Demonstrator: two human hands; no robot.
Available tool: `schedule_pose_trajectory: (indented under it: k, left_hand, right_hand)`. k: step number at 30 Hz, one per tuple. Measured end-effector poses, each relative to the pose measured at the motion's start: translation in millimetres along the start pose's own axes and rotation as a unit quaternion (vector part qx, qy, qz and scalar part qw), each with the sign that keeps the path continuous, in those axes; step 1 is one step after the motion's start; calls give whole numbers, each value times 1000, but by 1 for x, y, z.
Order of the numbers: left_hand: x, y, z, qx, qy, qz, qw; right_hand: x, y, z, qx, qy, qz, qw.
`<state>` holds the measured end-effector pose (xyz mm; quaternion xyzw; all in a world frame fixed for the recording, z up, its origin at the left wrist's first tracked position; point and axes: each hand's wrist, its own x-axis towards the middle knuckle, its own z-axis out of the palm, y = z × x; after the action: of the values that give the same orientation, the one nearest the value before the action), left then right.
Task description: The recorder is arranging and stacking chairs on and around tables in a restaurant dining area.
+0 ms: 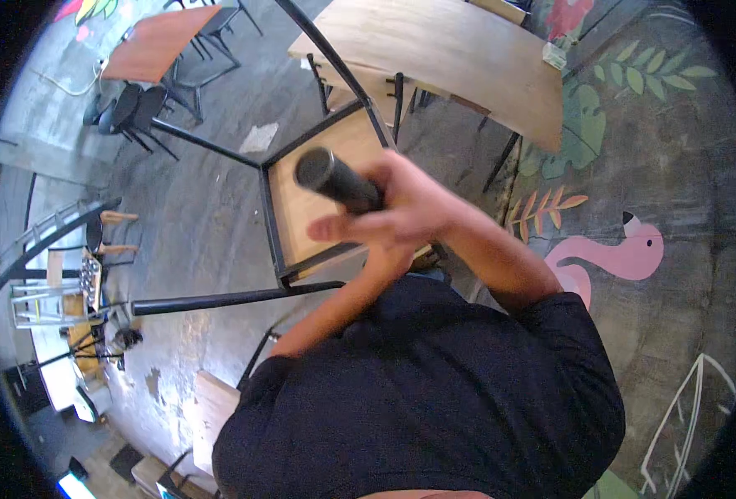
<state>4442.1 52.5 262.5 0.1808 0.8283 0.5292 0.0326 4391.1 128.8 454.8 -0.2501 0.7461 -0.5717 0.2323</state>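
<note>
My right hand [415, 196] is blurred and wrapped around a dark cylinder [337, 178] whose round end points up towards me. Whether the cylinder is a leg of the frame beneath or a separate thing, I cannot tell. Crossing under the right wrist, my left hand [390, 257] is mostly hidden, so its grip does not show. Below both hands is an upturned piece of furniture, apparently a stool, with a pale wooden panel [299, 212] set in a black metal frame [271, 224]. Black metal legs [209, 145] splay outward from its corners.
A long wooden table [443, 43] stands beyond the frame. Further left are a reddish table [159, 43] and dark chairs [137, 109]. A pale wooden seat [212, 411] is near my left side. On the right, a wall [686, 299] bears a painted flamingo [630, 256].
</note>
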Motion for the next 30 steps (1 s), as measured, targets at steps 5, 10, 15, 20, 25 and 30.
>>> schedule_pose_trajectory:
  k: [5,10,15,20,25,30]
  left_hand:
    - [2,46,-43,-34,-215,55,974]
    - [-22,6,-98,-204,-388,-130,889]
    - [-37,-15,-130,-374,-358,-343,784]
    - [46,-5,-121,-152,-93,-176,968]
    - [139,4,-84,-319,-80,34,944]
    - [223,31,-7,-440,123,47,888]
  right_hand:
    - [-50,7,-15,3,114,-30,993]
    - [-138,41,-70,47,273,-109,955]
    - [-177,42,-106,101,242,-199,944]
    - [-192,71,-142,119,226,-222,941]
    - [-221,105,-200,109,297,-210,925]
    - [-237,134,-256,149,403,-177,886]
